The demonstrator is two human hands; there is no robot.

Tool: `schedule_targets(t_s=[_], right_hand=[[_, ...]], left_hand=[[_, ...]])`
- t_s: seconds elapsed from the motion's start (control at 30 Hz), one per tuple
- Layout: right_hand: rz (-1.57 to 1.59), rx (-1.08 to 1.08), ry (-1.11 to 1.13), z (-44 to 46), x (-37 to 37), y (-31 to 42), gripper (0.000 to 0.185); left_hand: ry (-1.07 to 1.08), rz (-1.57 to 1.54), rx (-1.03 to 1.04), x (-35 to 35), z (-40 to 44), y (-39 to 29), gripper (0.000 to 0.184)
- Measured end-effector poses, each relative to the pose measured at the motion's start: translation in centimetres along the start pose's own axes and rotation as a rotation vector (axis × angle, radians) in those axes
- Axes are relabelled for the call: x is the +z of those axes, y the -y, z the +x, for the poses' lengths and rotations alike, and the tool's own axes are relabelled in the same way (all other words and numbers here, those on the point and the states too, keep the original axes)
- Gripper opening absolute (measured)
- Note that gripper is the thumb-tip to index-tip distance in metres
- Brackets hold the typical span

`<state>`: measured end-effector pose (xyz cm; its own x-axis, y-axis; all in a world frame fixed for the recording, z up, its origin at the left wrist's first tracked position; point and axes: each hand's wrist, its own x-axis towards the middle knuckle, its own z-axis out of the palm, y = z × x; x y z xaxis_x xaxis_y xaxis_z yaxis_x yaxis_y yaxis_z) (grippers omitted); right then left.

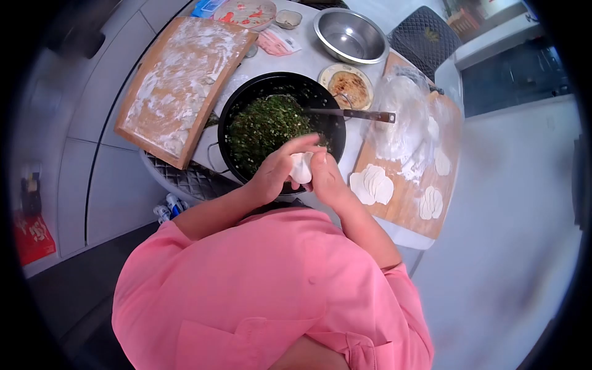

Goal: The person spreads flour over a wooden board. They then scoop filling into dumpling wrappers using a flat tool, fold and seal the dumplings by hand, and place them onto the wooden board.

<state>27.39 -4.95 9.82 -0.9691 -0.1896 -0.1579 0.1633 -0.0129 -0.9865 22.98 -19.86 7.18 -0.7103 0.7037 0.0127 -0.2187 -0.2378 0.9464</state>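
A folded white piece of dough (301,167) is between my two hands, over the near edge of a black pot (228,105). My left hand (275,171) has its fingers curled around the dough's left side. On the other side, my right hand (328,179) pinches the dough's edge. Chopped green filling (265,126) lies in the pot, and a utensil with a dark handle (370,115) rests across the pot's right rim. Whether filling is inside the dough is hidden.
A floured wooden board (179,80) lies at the left. Another board (401,203) at the right holds stacked dough wrappers (372,184) and a plastic bag (398,111). Behind the pot are a steel bowl (350,37) and a plate with a flatbread (348,86).
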Motion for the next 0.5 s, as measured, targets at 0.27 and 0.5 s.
schedule_targets(t_s=[0.27,0.5], right_hand=[[-0.344,0.062,0.037,1.7,1.6,-0.5,0.04],[-0.359,0.121,-0.102,2.4,3.4,-1.3,0.049]], left_hand=[[-0.132,0.133,0.06,-3.2,-1.8,-0.5,0.011],[-0.355,0.512,0.14,-14.2,-5.2,-2.6,0.01]])
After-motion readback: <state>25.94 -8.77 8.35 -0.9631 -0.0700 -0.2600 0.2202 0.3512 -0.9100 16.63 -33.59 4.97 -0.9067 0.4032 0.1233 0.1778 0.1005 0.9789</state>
